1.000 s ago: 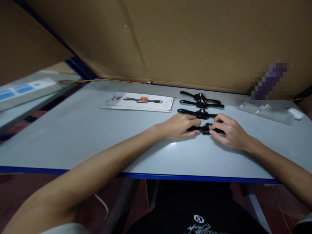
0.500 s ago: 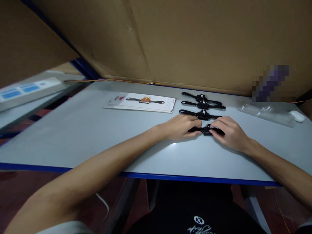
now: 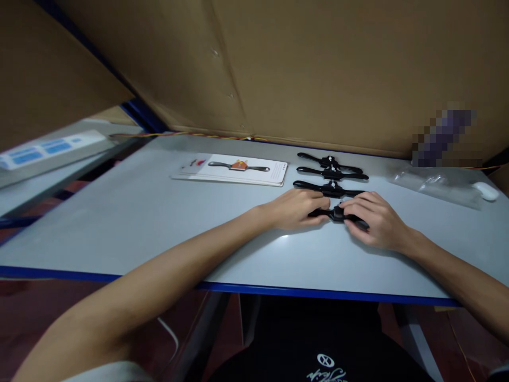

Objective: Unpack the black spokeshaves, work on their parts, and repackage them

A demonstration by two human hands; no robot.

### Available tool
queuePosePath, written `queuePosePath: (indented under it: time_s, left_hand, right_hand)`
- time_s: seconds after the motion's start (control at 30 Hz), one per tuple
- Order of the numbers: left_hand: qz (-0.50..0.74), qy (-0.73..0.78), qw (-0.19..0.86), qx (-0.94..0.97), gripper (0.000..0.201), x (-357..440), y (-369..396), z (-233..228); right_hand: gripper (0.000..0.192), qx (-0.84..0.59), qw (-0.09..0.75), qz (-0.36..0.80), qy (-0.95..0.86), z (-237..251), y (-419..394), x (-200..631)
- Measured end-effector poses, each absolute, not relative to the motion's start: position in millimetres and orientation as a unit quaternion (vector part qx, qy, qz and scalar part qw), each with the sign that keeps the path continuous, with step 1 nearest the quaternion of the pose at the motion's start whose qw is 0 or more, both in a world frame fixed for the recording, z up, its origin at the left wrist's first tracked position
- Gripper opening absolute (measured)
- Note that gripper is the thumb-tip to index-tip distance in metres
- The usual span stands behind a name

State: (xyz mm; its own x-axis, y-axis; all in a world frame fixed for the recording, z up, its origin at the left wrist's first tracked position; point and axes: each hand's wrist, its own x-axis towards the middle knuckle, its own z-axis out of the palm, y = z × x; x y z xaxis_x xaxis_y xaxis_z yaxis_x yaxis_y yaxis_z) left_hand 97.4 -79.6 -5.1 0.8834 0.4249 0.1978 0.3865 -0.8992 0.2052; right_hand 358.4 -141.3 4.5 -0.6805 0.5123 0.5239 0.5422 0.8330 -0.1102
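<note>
Black metal, two-handled tool (image 3: 337,214) is lying flat on the grey table (image 3: 131,212), nearest of a row of four like tools; both hands are gripping it. The left hand (image 3: 296,208) is curling its fingers around the left handle, and the right hand (image 3: 374,218) is closing its fingers over the right handle, so that only the middle block is showing between them. Three matching tools (image 3: 331,172) are lying in parallel just behind, the closest almost touching the knuckles. To their left a stack of printed cards (image 3: 234,170) is showing a picture of the same tool with an orange part and a small red mark at one corner; its writing is too small to read. A white looped emblem and script are showing on the black shirt (image 3: 326,363) at the bottom edge, not legible. A clear plastic bag (image 3: 433,183) and a white mouse (image 3: 485,191) are lying at the far right. Compared with half a second before, the grasped tool is sitting tilted slightly, its right end nearer the person, and the right hand is covering more of that handle.
</note>
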Motion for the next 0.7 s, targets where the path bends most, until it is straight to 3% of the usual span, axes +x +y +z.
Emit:
queuePosePath:
  time_s: [0.23, 0.5, 0.7]
  left_hand:
    - [0.121, 0.209, 0.082, 0.967, 0.03, 97.5, -78.9, -5.1]
    - [0.119, 0.213, 0.079, 0.967, 0.03, 98.6, -79.3, -5.5]
    - [0.119, 0.214, 0.092, 0.965, 0.03, 97.7, -80.2, -3.7]
  right_hand:
    - [0.016, -0.277, 0.281, 0.025, -0.918, 3.0, -137.6, 361.3]
    - [0.019, -0.271, 0.323, -0.038, -0.906, -0.6, -136.0, 362.4]
    - [0.026, -0.292, 0.291, -0.01, -0.911, -3.4, -134.0, 363.9]
